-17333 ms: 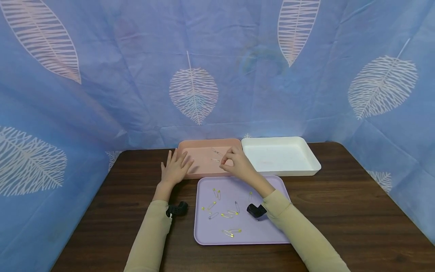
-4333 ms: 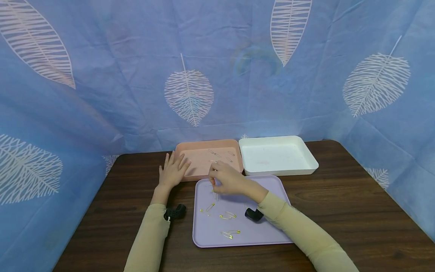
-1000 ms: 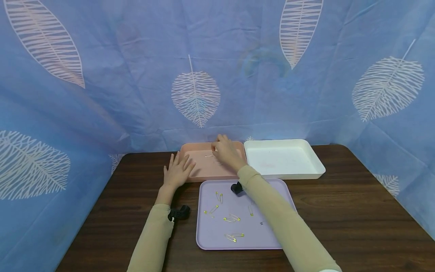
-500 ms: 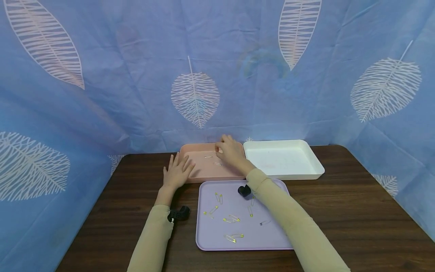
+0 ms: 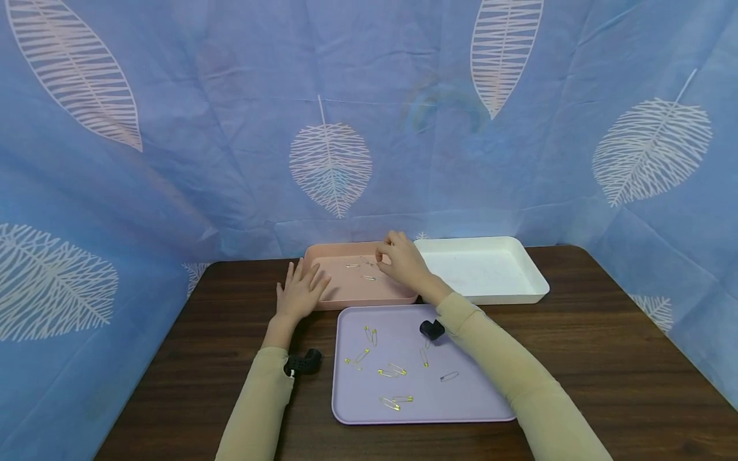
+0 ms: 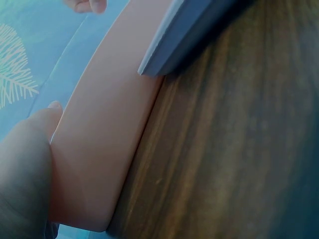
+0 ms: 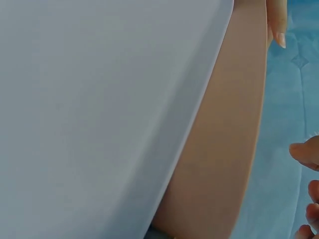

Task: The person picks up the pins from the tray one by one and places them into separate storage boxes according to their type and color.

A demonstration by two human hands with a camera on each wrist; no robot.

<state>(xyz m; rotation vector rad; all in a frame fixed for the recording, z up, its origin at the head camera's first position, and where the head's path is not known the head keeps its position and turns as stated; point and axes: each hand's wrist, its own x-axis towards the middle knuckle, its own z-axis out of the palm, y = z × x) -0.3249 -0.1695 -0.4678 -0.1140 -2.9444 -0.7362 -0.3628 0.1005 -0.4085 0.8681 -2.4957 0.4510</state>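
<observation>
Near the table's far edge, the left hand lies with fingers spread wide at the left end of the pink tray, touching its rim and gripping nothing; the right hand hangs over that tray's right end, thumb and fingers bent with a narrow gap between them, holding nothing that shows; silver safety pins lie inside, between the middle and the right end. The white tray sits just beside it, toward the table's far right corner; the purple tray lies just in front, with yellow-headed safety pins scattered mostly over its left half; a dark-headed safety pin lies in its right half; a blue leaf-patterned curtain hangs behind the table.
</observation>
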